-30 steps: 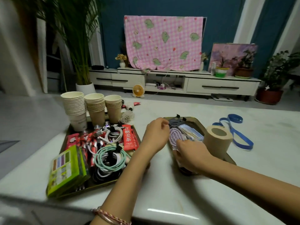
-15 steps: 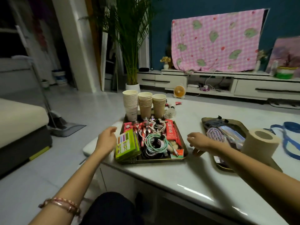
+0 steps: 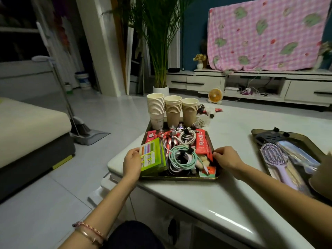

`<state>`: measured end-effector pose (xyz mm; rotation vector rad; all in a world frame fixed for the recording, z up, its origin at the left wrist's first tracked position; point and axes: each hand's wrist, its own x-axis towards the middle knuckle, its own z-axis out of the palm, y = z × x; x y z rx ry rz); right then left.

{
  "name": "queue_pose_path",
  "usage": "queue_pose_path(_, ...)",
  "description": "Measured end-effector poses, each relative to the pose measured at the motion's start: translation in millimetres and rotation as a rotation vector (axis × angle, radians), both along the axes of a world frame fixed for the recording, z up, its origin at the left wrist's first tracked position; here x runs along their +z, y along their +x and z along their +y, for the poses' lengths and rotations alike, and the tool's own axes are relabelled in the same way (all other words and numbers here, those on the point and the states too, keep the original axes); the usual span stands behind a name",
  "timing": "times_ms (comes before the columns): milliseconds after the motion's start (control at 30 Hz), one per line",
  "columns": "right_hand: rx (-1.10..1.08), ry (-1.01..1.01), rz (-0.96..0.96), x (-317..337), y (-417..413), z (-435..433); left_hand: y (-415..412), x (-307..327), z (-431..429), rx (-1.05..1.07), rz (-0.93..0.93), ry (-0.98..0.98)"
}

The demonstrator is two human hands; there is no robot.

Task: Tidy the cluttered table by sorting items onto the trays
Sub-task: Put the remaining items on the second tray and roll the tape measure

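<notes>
Sofa (image 3: 27, 123) and mop (image 3: 79, 126) fill the left of the frame, off the table (image 3: 215, 203). Moving in, your left hand (image 3: 132, 163) sits at the left rim of the near tray (image 3: 179, 178), lower centre, fingers curled in over the rim and against the green box (image 3: 152, 157) that leans inside it. The box hides your fingertips, so this looks like a grip on the rim, though it may take in the box too.

The near tray rests on the table's left corner. It holds three stacks of cups (image 3: 172, 108) at its far end, coiled cables (image 3: 181, 157) in the middle and a red packet (image 3: 202, 142) along its right side. A shuttlecock (image 3: 203, 123) lies on the table just past the far right corner.

Your right hand (image 3: 227, 158) has the right rim, fingers curled down onto the edge just beside the red packet.

Further right, well apart, the far tray (image 3: 305, 141) carries a lilac hairbrush (image 3: 274, 155) lying flat, handle toward you. A paper roll (image 3: 323, 177) is cut off by the right edge.
</notes>
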<state>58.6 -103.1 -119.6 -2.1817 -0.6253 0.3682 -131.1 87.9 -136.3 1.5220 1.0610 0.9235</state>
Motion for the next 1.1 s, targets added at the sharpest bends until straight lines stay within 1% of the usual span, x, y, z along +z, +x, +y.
queue_pose_path(100, 0.027, 0.008, -0.011, 1.1, 1.0, 11.9, 0.6, -0.6, 9.9, 0.033, -0.072, -0.076)
queue_pose_path(200, 0.045, 0.013, -0.027, 1.1, 7.8, 19.6, 3.3, -5.3, 15.2, 0.046, -0.034, -0.064)
queue_pose_path(333, 0.101, -0.046, -0.011, 10.4, 20.3, 29.9, 6.2, -1.2, 17.5, 0.129, 0.063, 0.017)
queue_pose_path(400, 0.14, -0.093, 0.067, 18.5, 28.7, 31.7, 6.0, 9.3, 10.8, 0.201, 0.114, 0.069)
queue_pose_path(467, 0.162, -0.135, 0.142, 28.4, 41.1, 31.7, 14.7, 26.5, -5.4, 0.201, 0.092, 0.188)
queue_pose_path(533, 0.111, -0.113, 0.136, 38.5, 58.9, 33.4, 38.8, 47.0, -29.8, 0.092, 0.016, 0.353)
queue_pose_path(600, 0.04, -0.049, 0.115, 46.9, 77.5, 35.9, 71.1, 62.3, -61.2, -0.106, -0.023, 0.463)
queue_pose_path(667, 0.011, -0.024, 0.122, 50.9, 94.2, 39.7, 104.4, 68.5, -89.5, -0.318, -0.026, 0.44)
queue_pose_path(733, -0.002, -0.045, 0.111, 48.7, 112.6, 45.9, 134.0, 64.8, -102.9, -0.461, 0.001, 0.398)
queue_pose_path(800, -0.015, -0.069, 0.066, 43.2, 128.8, 52.8, 152.3, 58.9, -101.8, -0.51, 0.031, 0.377)
queue_pose_path(867, -0.028, -0.088, -0.009, 34.2, 147.1, 64.9, 168.0, 54.3, -94.5, -0.514, 0.031, 0.314)
queue_pose_path(1000, 0.014, -0.217, -0.245, 21.6, 181.5, 95.8, 192.7, 49.9, -87.8, -0.5, -0.025, 0.21)
queue_pose_path(1100, 0.048, -0.265, -0.331, 19.8, 207.5, 122.5, 207.1, 48.3, -87.8, -0.522, -0.034, 0.213)
